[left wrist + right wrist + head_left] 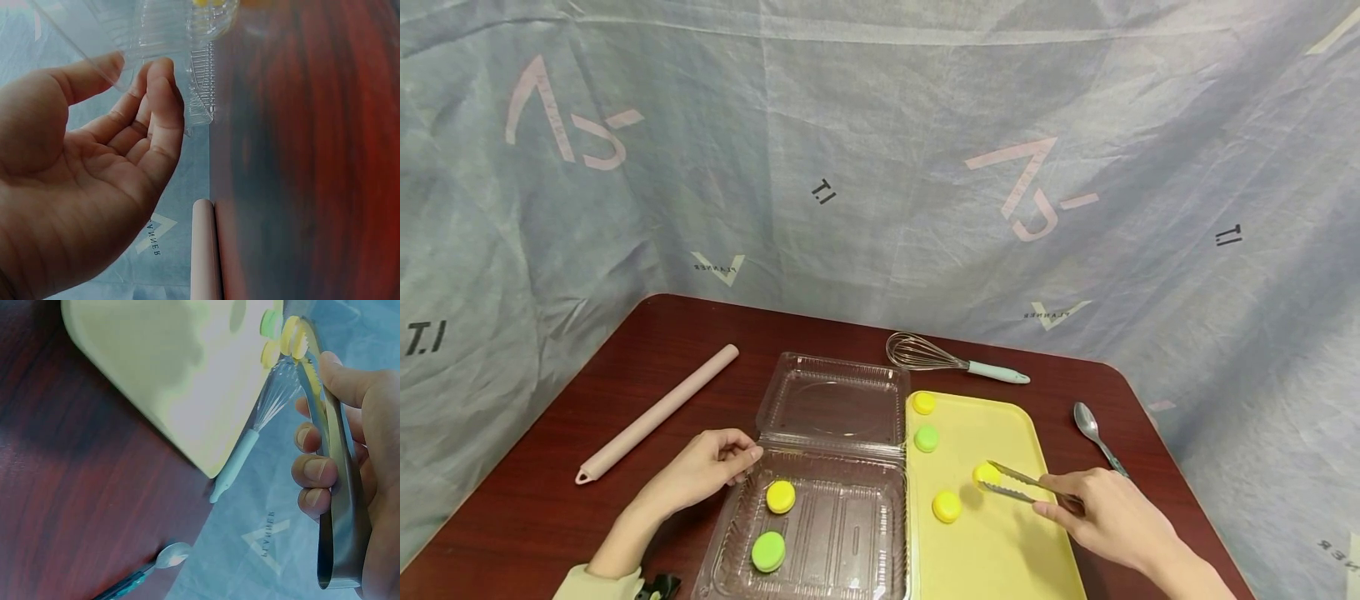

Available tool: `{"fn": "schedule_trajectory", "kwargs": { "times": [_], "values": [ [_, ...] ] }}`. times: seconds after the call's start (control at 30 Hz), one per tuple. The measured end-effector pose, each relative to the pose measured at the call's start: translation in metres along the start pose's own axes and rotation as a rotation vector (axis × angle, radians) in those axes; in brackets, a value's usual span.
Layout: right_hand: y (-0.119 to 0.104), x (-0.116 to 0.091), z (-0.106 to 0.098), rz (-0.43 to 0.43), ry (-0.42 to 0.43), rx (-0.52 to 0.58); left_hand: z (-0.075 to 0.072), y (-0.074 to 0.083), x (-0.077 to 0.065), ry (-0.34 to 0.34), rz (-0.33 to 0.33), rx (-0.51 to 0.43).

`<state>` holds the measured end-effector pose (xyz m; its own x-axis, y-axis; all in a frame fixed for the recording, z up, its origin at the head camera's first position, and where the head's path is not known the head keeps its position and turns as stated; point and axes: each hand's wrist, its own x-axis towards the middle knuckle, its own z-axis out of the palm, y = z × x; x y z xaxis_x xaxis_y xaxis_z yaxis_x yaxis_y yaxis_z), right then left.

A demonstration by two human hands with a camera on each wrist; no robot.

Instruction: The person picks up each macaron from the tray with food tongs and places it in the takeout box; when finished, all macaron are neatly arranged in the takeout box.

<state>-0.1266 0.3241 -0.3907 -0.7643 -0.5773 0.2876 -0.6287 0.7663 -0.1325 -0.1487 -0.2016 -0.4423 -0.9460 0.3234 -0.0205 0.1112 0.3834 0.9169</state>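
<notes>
My right hand (pixel 1112 512) grips metal tongs (pixel 340 487), pressing their arms together. Between the tong tips is a yellow macaron (pixel 294 337), held above the yellow tray (pixel 1000 567). On that tray lie two more yellow macarons, one near the tongs (pixel 947 506) and one at the far corner (pixel 924 403), plus a green macaron (pixel 927 438). An open clear plastic container (pixel 857 475) stands left of the tray, with a yellow macaron (pixel 780 497) and a green macaron (pixel 768 552) inside. My left hand (pixel 707 467) holds the container's left edge near the hinge, thumb and curled fingers around the plastic.
A pink rolling pin (pixel 658 414) lies at the left of the dark red table (pixel 602 367). Behind the tray is a whisk (pixel 955 360) with a pale blue handle. To the right lies a spoon (pixel 1097 433). Grey cloth (pixel 880 167) hangs behind the table.
</notes>
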Motion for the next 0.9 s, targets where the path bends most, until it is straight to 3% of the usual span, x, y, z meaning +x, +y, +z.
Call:
{"fn": "schedule_trajectory", "kwargs": {
  "times": [0.63,0.9],
  "values": [
    [-0.017,0.025,-0.013,-0.007,-0.026,-0.026,-0.002,0.001,0.001,-0.002,-0.005,0.018],
    [-0.023,0.034,-0.013,-0.066,-0.015,-0.020,0.000,0.001,0.000,-0.002,-0.004,0.011]
  ]
}}
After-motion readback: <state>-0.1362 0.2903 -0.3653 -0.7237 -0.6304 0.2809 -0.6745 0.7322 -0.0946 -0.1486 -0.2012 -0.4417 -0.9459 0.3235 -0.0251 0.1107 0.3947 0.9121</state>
